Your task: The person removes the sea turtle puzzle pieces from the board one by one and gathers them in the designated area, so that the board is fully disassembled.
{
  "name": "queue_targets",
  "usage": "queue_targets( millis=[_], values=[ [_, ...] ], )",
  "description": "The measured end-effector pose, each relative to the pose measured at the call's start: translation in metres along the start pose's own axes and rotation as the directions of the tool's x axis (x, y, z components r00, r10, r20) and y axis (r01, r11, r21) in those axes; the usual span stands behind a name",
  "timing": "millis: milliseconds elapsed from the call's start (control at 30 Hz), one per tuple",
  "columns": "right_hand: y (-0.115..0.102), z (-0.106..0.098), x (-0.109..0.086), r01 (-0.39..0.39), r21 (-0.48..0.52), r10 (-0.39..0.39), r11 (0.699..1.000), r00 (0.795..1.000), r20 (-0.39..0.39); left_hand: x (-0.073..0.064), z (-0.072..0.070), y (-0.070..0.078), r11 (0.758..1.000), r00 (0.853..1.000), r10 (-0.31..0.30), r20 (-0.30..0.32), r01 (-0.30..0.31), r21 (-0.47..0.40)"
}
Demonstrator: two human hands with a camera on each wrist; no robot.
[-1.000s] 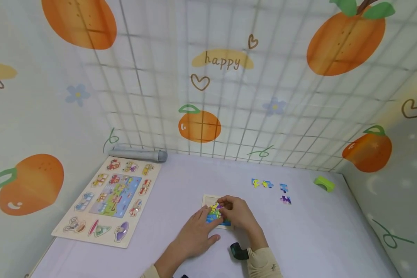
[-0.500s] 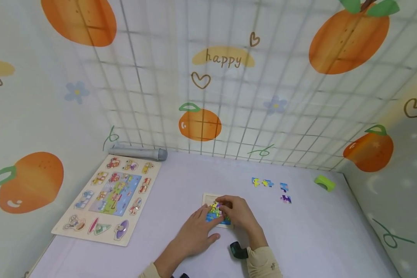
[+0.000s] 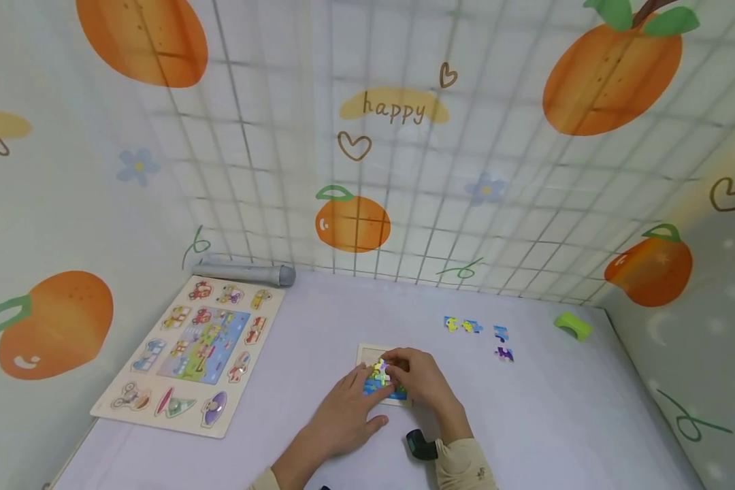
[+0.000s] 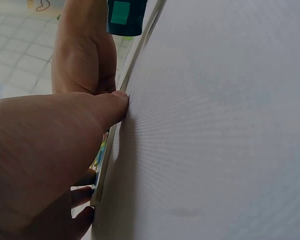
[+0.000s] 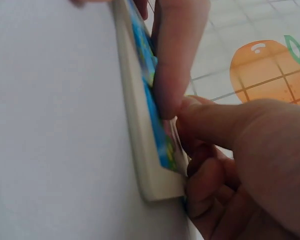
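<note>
A small wooden puzzle tray (image 3: 363, 350) lies on the table, its lower part filled with blue, green and yellow jigsaw pieces (image 3: 372, 386). My left hand (image 3: 343, 415) rests on its left and near sides with fingers spread. In the left wrist view, the left thumb (image 4: 115, 105) lies along the tray's edge. My right hand (image 3: 422, 376) is bent over the tray's right side. Its thumb and forefinger pinch a puzzle piece there, mostly covered by the fingers. In the right wrist view, a left-hand finger (image 5: 177, 55) presses the blue pieces (image 5: 157, 125) beside the right thumb (image 5: 210, 117).
Several loose jigsaw pieces (image 3: 472, 327) lie right of the tray, further back. A light-green block (image 3: 572, 326) sits near the table's right edge. On the left is a large wooden vehicle puzzle board (image 3: 233, 401), with a grey tube (image 3: 245, 272) behind it.
Both hands stay almost in place over the tray. The right fingers shift slightly at the pieces, and less purple shows beside them now. The loose pieces have not moved.
</note>
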State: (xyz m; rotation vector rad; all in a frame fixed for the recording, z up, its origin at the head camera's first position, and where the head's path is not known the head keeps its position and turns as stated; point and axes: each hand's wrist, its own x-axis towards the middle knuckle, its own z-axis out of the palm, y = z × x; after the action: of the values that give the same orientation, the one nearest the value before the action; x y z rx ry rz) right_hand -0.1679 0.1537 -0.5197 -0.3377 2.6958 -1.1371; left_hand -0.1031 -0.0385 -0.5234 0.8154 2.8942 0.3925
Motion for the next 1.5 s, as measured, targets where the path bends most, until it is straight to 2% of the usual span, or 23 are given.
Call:
queue_targets(
  millis=[167, 467, 700, 900, 1033, 1200, 1333, 1500],
  values=[
    [0.0003, -0.0010, -0.0002, 0.001, -0.001, -0.001, 1.000, 1.000, 0.002, 0.0003, 0.0029, -0.0013, 1.000, 1.000, 0.011, -0.023, -0.011, -0.009],
    [0.0037, -0.0016, 0.0003, -0.016, 0.062, 0.016, 0.998, 1.000, 0.003, -0.0001, 0.0025, -0.0002, 1.000, 1.000, 0.005, -0.013, -0.005, -0.017],
    [0.0042, -0.0009, 0.0008, -0.044, 0.076, 0.043, 0.996, 0.999, 0.009, 0.0001, 0.0057, -0.0011, 1.000, 0.999, 0.020, -0.044, -0.020, -0.014],
    [0.0057, -0.0015, 0.0006, -0.024, 0.084, 0.023, 0.996, 1.000, 0.019, 0.0005, 0.0081, -0.0018, 1.000, 0.999, 0.014, -0.044, -0.015, -0.022],
    [0.0078, -0.0013, 0.0014, -0.020, 0.118, 0.020, 0.993, 1.000, 0.000, 0.0012, 0.0073, -0.0017, 0.999, 1.000, 0.010, -0.026, -0.011, -0.030],
    [0.0077, -0.0014, 0.0029, -0.048, 0.171, 0.057, 0.984, 0.997, -0.047, 0.0012, 0.0062, -0.0015, 1.000, 1.000, 0.008, -0.023, -0.009, -0.019],
    [0.0062, -0.0012, 0.0039, -0.075, 0.188, 0.088, 0.979, 0.994, -0.064, 0.0008, 0.0043, -0.0013, 1.000, 0.999, 0.011, -0.034, -0.011, 0.006],
    [0.0075, -0.0011, 0.0032, -0.105, 0.182, 0.121, 0.978, 0.990, -0.078, -0.0004, 0.0035, -0.0005, 1.000, 0.998, 0.019, -0.054, -0.019, -0.007]
  ],
)
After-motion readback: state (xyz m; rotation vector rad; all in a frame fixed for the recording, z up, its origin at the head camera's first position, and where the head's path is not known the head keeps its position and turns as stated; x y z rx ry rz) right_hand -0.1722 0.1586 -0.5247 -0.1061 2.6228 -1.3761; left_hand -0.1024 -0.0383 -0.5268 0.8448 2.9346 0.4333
